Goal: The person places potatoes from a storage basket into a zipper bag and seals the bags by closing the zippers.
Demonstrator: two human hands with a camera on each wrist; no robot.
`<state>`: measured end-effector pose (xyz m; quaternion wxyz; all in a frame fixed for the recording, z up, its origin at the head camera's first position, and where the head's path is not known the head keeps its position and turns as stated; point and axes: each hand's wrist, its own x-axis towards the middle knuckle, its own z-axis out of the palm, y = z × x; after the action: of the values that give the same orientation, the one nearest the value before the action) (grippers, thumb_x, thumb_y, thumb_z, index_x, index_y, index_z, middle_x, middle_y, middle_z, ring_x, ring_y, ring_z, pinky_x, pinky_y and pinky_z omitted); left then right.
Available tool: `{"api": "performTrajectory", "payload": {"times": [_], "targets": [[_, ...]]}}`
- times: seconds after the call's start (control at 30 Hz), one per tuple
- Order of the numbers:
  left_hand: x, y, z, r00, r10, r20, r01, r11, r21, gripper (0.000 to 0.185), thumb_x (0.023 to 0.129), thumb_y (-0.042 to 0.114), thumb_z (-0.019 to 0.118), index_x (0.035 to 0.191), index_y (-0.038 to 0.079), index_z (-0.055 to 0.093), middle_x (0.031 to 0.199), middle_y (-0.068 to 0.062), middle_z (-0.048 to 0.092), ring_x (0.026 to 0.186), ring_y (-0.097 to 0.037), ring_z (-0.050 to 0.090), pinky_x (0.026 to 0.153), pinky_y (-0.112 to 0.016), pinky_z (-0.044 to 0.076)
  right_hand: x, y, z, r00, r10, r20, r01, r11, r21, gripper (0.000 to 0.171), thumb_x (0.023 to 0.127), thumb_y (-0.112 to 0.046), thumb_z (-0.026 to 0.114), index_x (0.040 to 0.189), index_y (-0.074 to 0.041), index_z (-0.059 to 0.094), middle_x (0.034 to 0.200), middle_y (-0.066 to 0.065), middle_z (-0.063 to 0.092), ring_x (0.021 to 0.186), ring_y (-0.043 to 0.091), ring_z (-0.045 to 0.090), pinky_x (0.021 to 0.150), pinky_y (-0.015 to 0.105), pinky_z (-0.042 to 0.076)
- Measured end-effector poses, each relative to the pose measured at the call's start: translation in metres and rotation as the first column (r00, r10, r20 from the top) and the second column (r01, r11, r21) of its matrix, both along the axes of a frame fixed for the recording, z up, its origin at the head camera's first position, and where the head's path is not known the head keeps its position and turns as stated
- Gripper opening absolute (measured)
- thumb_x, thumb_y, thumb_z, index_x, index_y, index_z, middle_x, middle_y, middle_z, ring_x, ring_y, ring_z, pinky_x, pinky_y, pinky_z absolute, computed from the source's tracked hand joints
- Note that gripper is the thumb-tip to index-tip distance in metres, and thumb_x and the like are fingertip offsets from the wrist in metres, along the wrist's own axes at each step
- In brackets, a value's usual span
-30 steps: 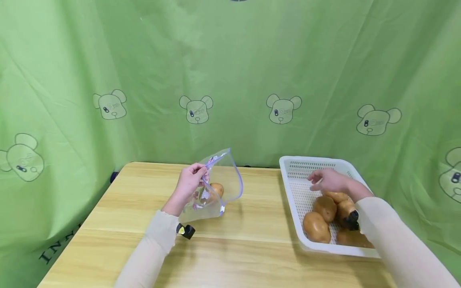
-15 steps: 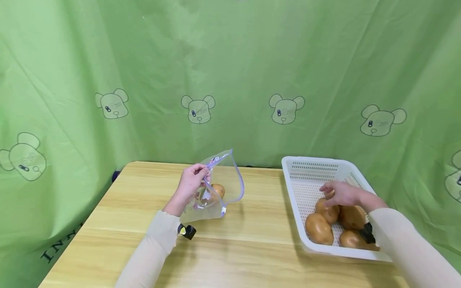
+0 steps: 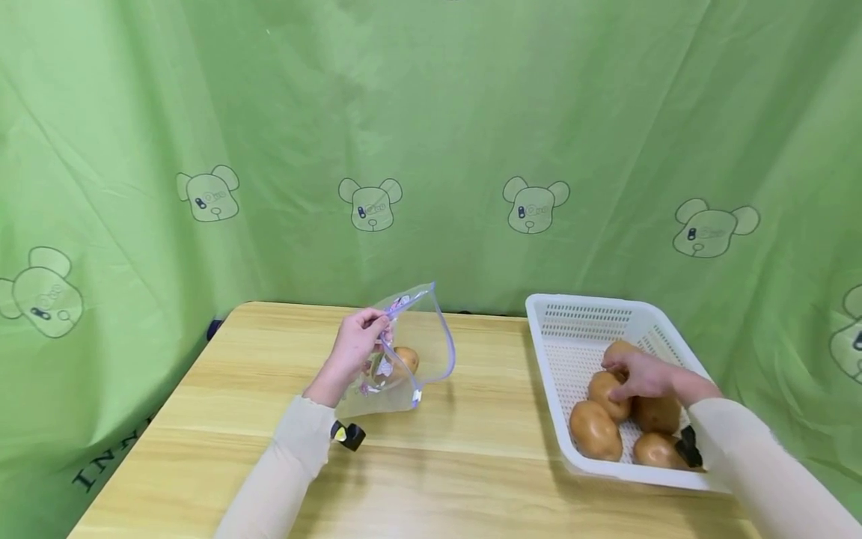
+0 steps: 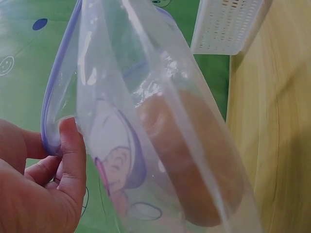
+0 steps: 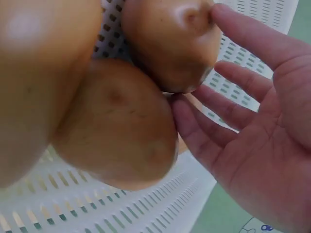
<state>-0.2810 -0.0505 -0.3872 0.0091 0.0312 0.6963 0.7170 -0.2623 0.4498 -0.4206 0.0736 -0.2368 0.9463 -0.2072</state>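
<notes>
My left hand (image 3: 355, 343) pinches the purple zip edge of a clear zip bag (image 3: 377, 402) between thumb and fingers. The bag's mouth gapes to the right, and one brown potato (image 4: 194, 165) shows through its printed plastic. Over at the right, my right hand (image 3: 645, 374) is down inside a white basket (image 3: 557, 397). Its thumb and fingertips are round the end of a potato (image 5: 167, 41), touching it on opposite sides. Other potatoes (image 5: 116, 126) lie close about that hand; the forearm partly covers some of them.
The basket's slotted wall (image 3: 586, 318) rises around the potatoes. Both stand on a light wooden table (image 3: 471, 449). A green curtain (image 3: 444, 150) with printed bear heads hangs behind the table's far edge.
My right hand has moved down and toward the near side of the basket, from above the potatoes onto one of them. My left hand and the bag have hardly moved.
</notes>
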Motion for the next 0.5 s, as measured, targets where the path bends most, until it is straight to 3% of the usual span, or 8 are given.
{"api": "performTrajectory", "payload": {"times": [0.23, 0.37, 0.5], "targets": [[-0.0001, 0.0001, -0.0012, 1.0, -0.003, -0.006, 0.003, 1.0, -0.01, 0.016, 0.095, 0.005, 0.053, 0.104, -0.007, 0.06, 0.079, -0.008, 0.061, 0.067, -0.013, 0.057, 0.064, -0.026, 0.052, 0.0001, -0.0026, -0.0025, 0.999, -0.044, 0.019, 0.045, 0.999, -0.01, 0.064, 0.078, -0.023, 0.078, 0.118, 0.018, 0.049, 0.108, 0.03, 0.059, 0.101, 0.047, 0.055, 0.087, 0.058, 0.044], [0.0002, -0.0011, -0.0013, 1.0, -0.003, -0.008, 0.003, 1.0, -0.004, 0.017, 0.095, 0.005, 0.053, 0.104, -0.008, 0.06, 0.077, -0.007, 0.06, 0.066, -0.012, 0.056, 0.062, -0.025, 0.051, -0.0032, -0.0043, -0.0064, 1.0, -0.03, -0.008, 0.03, 0.999, -0.026, 0.073, 0.076, -0.022, 0.08, 0.121, 0.023, 0.043, 0.104, 0.032, 0.06, 0.098, 0.045, 0.058, 0.085, 0.055, 0.046], [-0.0007, -0.0018, -0.0012, 1.0, 0.007, -0.002, -0.007, 1.0, -0.001, 0.016, 0.096, 0.005, 0.052, 0.103, -0.007, 0.06, 0.077, -0.007, 0.06, 0.066, -0.012, 0.056, 0.061, -0.025, 0.051, -0.0076, -0.0076, -0.0076, 0.998, -0.038, 0.042, 0.04, 0.998, -0.046, 0.082, 0.073, -0.02, 0.081, 0.127, 0.023, 0.036, 0.104, 0.031, 0.06, 0.096, 0.043, 0.059, 0.083, 0.052, 0.048]]}}
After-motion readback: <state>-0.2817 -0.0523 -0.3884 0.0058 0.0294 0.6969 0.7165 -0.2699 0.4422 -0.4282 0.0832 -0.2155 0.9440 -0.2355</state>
